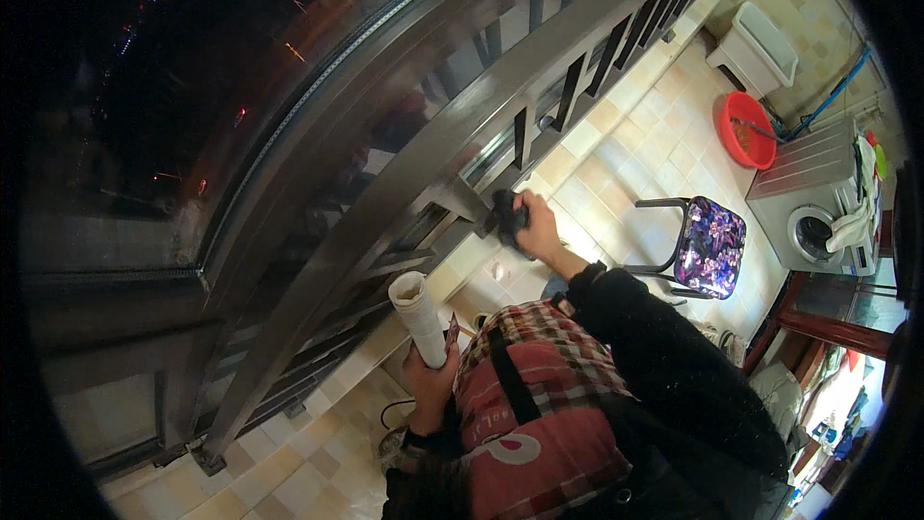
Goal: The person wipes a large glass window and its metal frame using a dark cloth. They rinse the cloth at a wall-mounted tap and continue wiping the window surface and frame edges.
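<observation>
My left hand (431, 384) is closed around the lower part of a white roll with a hollow core (421, 321), probably paper, held upright in front of the apron (534, 390). A thin reddish pointed item (452, 332) sticks up beside the roll; I cannot tell what it is. In my right hand (538, 227) is a bunched dark cloth (510, 219), pressed against the lower side of a metal railing post (465, 195). The fingertips of that hand are partly hidden by the cloth.
A dark metal railing (404, 188) runs diagonally beside a window (238, 123) with night outside. On the tiled floor (650, 137) stand a stool with a floral seat (711, 247), a red basin (747, 131), a white sink (754, 50) and a front-loading washing machine (808, 195).
</observation>
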{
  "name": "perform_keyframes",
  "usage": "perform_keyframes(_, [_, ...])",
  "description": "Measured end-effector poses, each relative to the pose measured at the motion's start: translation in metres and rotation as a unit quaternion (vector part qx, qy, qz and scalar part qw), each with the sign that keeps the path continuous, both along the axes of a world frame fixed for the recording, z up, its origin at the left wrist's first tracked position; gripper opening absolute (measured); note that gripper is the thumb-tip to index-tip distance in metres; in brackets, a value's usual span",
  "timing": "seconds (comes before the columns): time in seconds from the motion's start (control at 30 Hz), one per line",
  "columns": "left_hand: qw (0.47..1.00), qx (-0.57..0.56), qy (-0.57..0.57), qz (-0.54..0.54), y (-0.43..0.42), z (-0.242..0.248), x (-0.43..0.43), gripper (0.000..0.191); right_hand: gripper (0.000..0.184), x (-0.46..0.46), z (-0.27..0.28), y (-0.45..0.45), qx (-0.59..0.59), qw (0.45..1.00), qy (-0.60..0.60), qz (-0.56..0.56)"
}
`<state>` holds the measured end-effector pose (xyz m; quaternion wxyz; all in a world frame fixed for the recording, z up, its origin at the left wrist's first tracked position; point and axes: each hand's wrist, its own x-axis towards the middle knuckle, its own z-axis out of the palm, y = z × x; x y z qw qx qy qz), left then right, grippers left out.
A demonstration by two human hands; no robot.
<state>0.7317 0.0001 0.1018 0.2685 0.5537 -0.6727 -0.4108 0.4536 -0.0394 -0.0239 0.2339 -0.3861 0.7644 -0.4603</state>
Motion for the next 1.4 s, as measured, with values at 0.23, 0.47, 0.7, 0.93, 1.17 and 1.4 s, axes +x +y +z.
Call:
perform_keyframes(0.23, [1.0, -0.012, -0.007, -0.012, 0.006, -0.005, 0.038, 0.027, 0.031, 0.014, -0.003, -0.018, -0.02, 0.996, 0.042, 0.078])
perform_keyframes(0.47, [0.997, 0.053, -0.005, 0.05, 0.017, -0.025, 0.077, 0.029, 0.039, 0.094, 0.01, -0.005, -0.108, 0.989, 0.046, 0.088])
perform_keyframes(0.7, [0.999, 0.005, -0.005, 0.051, 0.03, -0.029, 0.105, 0.03, 0.047, 0.118, -0.005, -0.049, 0.034, 0.973, 0.13, 0.19])
perform_keyframes(0.93, [0.997, -0.002, 0.035, 0.072, 0.019, -0.03, 0.108, 0.03, 0.032, 0.132, -0.012, 0.037, 0.058, 0.979, -0.033, 0.195])
perform_keyframes(1.17, [0.993, 0.049, 0.051, 0.091, 0.028, -0.031, 0.111, 0.027, 0.05, 0.112, 0.009, -0.014, -0.109, 0.989, 0.092, 0.046])
perform_keyframes(1.4, [0.99, 0.033, 0.028, 0.134, 0.042, -0.033, 0.126, 0.027, 0.05, 0.17, 0.016, 0.016, -0.065, 0.987, 0.007, 0.146])
